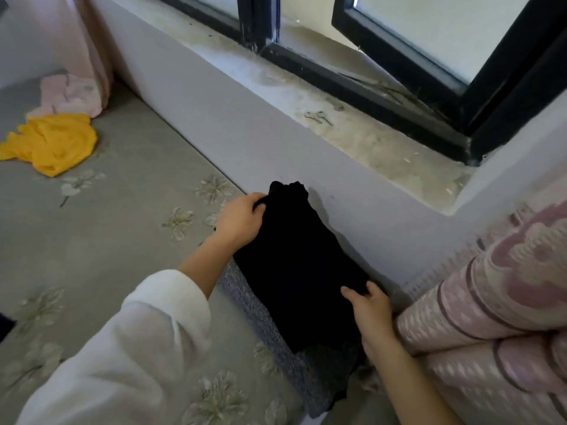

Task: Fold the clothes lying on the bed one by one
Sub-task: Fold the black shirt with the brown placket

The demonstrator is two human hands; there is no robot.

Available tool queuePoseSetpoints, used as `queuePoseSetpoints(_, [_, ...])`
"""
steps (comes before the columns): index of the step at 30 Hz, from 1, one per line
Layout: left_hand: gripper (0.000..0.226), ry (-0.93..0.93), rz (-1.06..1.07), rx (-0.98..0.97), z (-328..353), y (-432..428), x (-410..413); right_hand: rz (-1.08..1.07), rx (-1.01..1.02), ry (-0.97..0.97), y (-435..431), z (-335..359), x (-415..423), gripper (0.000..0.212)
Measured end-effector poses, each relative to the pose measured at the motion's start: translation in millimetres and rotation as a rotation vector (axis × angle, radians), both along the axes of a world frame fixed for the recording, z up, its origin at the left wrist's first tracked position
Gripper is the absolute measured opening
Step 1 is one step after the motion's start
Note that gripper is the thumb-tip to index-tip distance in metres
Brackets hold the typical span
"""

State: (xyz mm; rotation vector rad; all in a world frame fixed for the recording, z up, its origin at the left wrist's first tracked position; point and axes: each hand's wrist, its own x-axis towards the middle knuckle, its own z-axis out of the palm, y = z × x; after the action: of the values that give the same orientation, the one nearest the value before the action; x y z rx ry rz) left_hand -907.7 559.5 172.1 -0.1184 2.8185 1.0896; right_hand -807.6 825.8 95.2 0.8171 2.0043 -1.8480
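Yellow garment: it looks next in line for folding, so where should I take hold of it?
On the yellow garment, pinch the raised crumpled folds at its near right edge, coming from the near side; the pink cloth crowds its far edge.

Four garments [294, 271], two hands [241, 220]

Home bedroom: bed [116, 228], quilt [497, 302], window [429, 56].

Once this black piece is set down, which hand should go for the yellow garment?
Left. The left hand grips the black garment at its far end, on the side toward the yellow garment. The right hand holds the corner by the pink quilt and would probably cross over.
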Motion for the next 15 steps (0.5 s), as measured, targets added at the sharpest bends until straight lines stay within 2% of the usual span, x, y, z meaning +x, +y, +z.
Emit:
queuePoseSetpoints(2, [0.033, 0.051, 0.051, -0.030, -13, 3, -15, -0.048, -0.042, -0.086, 0, -8, -2, 0.071])
queuePoseSetpoints(4, [0.037, 0.012, 0.068, -0.138, -32, 4, -18, 0.015, 0.010, -0.179, -4, -17, -2, 0.068])
queuePoseSetpoints(7, [0.048, -0.149, -0.061, -0.270, -68, 8, -1, 0.200, 0.374, -0.187, -13, -25, 1, 0.070])
queuePoseSetpoints(10, [0.058, -0.239, -0.224, -0.399, -101, 14, 17, 0.517, 0.782, -0.001, -25, -21, 1, 0.085])
queuePoseSetpoints(12, [0.063, -0.316, -0.269, -0.421, -115, 11, 27, 0.766, 0.821, 0.070, -31, -23, 0, 0.081])
queuePoseSetpoints(15, [0.068, -0.365, -0.258, -0.437, -129, -1, 39, 1.003, 0.762, 0.007, -38, -35, 1, 0.075])
